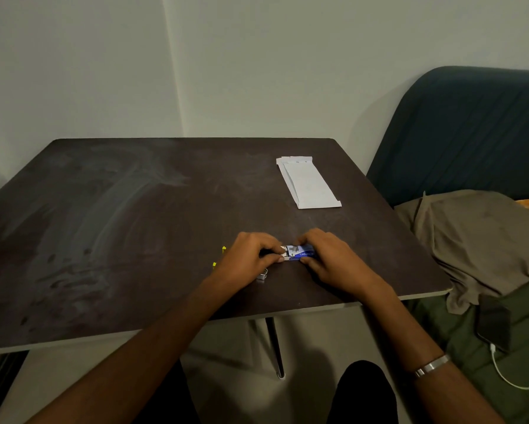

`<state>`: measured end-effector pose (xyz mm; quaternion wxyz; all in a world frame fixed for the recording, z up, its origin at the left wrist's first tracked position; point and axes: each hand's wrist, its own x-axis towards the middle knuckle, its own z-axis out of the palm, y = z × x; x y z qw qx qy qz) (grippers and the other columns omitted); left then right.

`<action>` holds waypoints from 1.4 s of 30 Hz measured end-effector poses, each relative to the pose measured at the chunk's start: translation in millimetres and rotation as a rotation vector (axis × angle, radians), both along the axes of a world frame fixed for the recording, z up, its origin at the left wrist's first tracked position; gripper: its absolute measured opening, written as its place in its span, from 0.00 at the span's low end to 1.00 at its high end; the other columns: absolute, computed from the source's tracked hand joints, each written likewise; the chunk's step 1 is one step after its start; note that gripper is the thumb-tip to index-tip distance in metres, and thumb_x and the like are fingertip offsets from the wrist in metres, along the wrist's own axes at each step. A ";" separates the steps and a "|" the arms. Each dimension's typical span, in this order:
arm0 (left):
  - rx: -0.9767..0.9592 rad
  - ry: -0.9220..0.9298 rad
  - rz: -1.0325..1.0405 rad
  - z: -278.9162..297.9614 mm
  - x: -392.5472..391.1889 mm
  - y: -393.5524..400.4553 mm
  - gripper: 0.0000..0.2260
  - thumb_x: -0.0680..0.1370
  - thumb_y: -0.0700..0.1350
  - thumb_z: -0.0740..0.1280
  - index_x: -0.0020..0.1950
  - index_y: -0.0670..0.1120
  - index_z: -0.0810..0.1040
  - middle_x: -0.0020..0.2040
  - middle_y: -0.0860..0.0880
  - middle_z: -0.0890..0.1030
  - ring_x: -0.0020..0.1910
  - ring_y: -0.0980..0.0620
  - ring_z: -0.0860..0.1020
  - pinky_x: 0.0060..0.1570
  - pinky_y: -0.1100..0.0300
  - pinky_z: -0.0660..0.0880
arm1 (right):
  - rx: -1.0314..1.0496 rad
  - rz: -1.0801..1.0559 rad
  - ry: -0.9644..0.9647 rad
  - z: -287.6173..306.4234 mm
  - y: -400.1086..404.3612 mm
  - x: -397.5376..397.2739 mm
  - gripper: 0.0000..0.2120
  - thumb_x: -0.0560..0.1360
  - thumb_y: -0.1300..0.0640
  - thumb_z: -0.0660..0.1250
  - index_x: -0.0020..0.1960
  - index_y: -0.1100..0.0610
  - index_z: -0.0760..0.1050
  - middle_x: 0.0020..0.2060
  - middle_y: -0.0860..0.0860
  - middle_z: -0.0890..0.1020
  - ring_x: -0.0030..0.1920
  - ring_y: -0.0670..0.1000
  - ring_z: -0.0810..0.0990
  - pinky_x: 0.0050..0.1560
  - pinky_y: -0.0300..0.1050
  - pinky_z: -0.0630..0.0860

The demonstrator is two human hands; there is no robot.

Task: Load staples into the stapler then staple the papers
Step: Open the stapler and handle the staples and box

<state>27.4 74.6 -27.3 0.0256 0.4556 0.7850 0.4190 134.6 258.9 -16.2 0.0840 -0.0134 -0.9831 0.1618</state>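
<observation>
- From my remote feed: both hands meet over the near-right part of the dark table [110, 215], roughly at 5 o'clock from its middle.
- Left hand [247, 261] has its fingers curled, pinching the left end of a small blue staple box [300, 253]; that end looks pulled open, pale inside.
- Right hand [327, 255] grips the box's right end, fingers over the top, thumb on the near side.
- A small metal piece [263, 275] lies on the table just under the left wrist; I cannot tell what it is.
- Two tiny yellow bits [224, 248] show at 9 o'clock of the left hand.
- Folded white papers [308, 182] lie flat at 1 o'clock from the hands, well apart.
- Silver bangle [432, 366] on the right wrist.
</observation>
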 end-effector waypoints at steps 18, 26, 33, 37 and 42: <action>-0.056 0.051 -0.016 -5.8 -1.8 11.6 0.04 0.70 0.48 0.73 0.44 0.50 0.84 0.44 0.55 0.84 0.44 0.58 0.81 0.46 0.51 0.78 | -0.074 0.002 0.052 0.0 1.3 3.8 0.11 0.73 0.53 0.69 0.55 0.50 0.75 0.51 0.46 0.78 0.48 0.45 0.74 0.49 0.37 0.67; -0.056 -0.003 -0.007 1.2 0.2 14.9 0.12 0.68 0.45 0.74 0.51 0.52 0.82 0.47 0.55 0.84 0.47 0.60 0.80 0.49 0.54 0.78 | -0.095 0.003 0.041 -2.3 3.3 1.2 0.12 0.73 0.53 0.69 0.55 0.51 0.75 0.51 0.47 0.78 0.49 0.46 0.74 0.49 0.37 0.69; -0.136 -0.040 -0.065 7.1 -8.8 28.9 0.15 0.64 0.49 0.76 0.49 0.51 0.80 0.42 0.53 0.83 0.43 0.56 0.80 0.45 0.49 0.78 | -0.134 0.005 0.022 -0.4 13.0 0.8 0.13 0.72 0.55 0.72 0.56 0.52 0.77 0.51 0.46 0.78 0.51 0.45 0.69 0.47 0.29 0.64; -0.147 -0.055 -0.068 5.9 -12.4 32.2 0.17 0.62 0.49 0.78 0.48 0.51 0.79 0.42 0.52 0.82 0.42 0.55 0.80 0.46 0.49 0.78 | -0.131 0.007 0.021 1.3 14.6 -1.8 0.13 0.71 0.56 0.72 0.56 0.51 0.77 0.51 0.46 0.79 0.50 0.45 0.70 0.46 0.29 0.64; -0.199 -0.027 -0.083 10.9 -15.2 33.6 0.18 0.62 0.52 0.79 0.48 0.51 0.78 0.42 0.53 0.81 0.42 0.55 0.79 0.45 0.50 0.78 | -0.116 0.018 0.019 2.9 13.4 -1.7 0.14 0.71 0.55 0.73 0.56 0.51 0.78 0.50 0.45 0.79 0.50 0.45 0.72 0.47 0.34 0.67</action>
